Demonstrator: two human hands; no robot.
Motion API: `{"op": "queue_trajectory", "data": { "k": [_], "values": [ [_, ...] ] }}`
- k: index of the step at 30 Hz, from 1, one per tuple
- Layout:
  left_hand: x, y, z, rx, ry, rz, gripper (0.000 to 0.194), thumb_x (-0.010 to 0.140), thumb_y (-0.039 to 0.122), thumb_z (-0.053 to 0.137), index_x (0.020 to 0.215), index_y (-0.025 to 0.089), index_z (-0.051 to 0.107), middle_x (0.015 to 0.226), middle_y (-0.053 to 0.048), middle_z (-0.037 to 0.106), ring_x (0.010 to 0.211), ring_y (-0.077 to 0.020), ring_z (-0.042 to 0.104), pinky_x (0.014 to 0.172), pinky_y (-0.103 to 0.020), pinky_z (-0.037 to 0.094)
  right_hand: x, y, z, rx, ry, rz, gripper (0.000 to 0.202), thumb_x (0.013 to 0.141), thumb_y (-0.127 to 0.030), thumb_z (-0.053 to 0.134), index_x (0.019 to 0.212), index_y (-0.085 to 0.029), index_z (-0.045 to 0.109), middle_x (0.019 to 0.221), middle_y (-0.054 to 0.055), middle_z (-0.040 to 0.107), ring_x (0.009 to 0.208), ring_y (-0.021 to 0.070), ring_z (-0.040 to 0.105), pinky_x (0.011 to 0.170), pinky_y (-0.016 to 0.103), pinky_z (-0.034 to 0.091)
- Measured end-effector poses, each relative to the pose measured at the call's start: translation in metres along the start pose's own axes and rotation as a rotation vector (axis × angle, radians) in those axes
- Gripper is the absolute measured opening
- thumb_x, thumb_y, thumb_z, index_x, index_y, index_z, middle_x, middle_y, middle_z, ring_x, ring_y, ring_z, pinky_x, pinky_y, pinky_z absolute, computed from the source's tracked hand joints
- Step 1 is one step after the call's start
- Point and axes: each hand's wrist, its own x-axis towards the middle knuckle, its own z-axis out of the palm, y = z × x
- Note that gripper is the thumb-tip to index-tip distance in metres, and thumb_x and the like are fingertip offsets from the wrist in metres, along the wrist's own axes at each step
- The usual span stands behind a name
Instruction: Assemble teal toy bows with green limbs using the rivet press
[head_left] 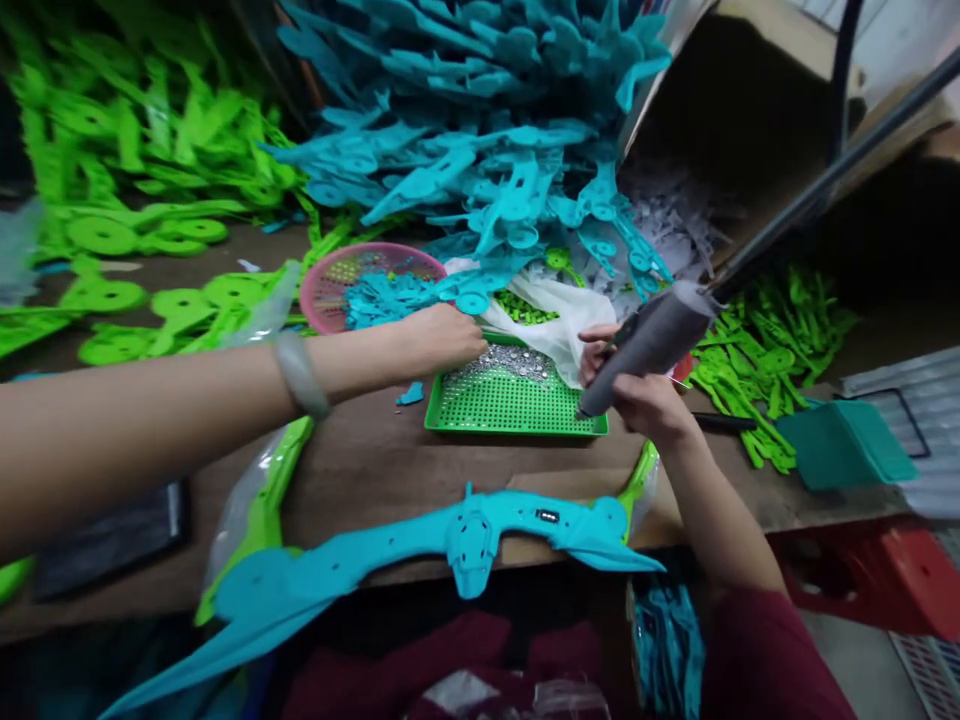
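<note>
My left hand (442, 338) is over the upper left corner of a green perforated tray (517, 408), fingers curled in; what they hold, if anything, is hidden. Small metal screws (517, 362) lie heaped at the tray's far side. A grey-wrapped electric screwdriver (652, 340) is gripped in my right hand (637, 395), its tip pointing down left above the tray's right side. In front of me a blue plastic bow-shaped part (472, 545) lies across the table's near edge, apart from both hands.
A pink basket (319, 290) of small blue pieces stands behind my left hand. Blue parts (480, 130) pile up at the back, green parts (157, 130) at left and more green ones (765, 370) at right. A teal bin (847, 445) sits near the right edge.
</note>
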Motion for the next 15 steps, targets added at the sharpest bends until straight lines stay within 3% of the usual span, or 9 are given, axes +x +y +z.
{"op": "queue_trajectory", "data": {
  "k": [4, 10, 15],
  "values": [
    [-0.006, 0.000, 0.004, 0.011, 0.027, -0.024, 0.033, 0.087, 0.000, 0.041, 0.070, 0.017, 0.063, 0.071, -0.002, 0.061, 0.070, -0.0151, 0.059, 0.072, -0.027, 0.046, 0.037, 0.013, 0.022, -0.143, -0.137, -0.019, 0.063, 0.067, -0.064, 0.081, 0.106, -0.026, 0.049, 0.088, -0.001, 0.060, 0.080, 0.0172, 0.064, 0.075, 0.037, 0.058],
    [-0.005, 0.002, 0.013, 0.009, 0.073, -0.064, 0.032, 0.087, 0.001, 0.042, 0.072, 0.015, 0.066, 0.075, -0.006, 0.063, 0.073, -0.0178, 0.062, 0.071, -0.029, 0.048, 0.065, 0.054, 0.057, -0.106, 0.254, -0.183, 0.070, 0.072, -0.075, 0.068, 0.118, -0.027, 0.046, 0.069, -0.008, 0.051, 0.053, 0.0125, 0.053, 0.058, 0.032, 0.052],
    [-0.005, 0.017, 0.013, -0.038, 0.167, -0.071, 0.029, 0.088, 0.003, 0.041, 0.081, 0.018, 0.065, 0.080, -0.010, 0.063, 0.081, -0.0236, 0.061, 0.070, -0.033, 0.047, 0.060, 0.061, 0.050, -0.227, 0.386, -0.207, 0.067, 0.081, -0.074, 0.056, 0.128, -0.029, 0.043, 0.070, -0.006, 0.046, 0.053, 0.0140, 0.053, 0.057, 0.032, 0.051]
  ]
}}
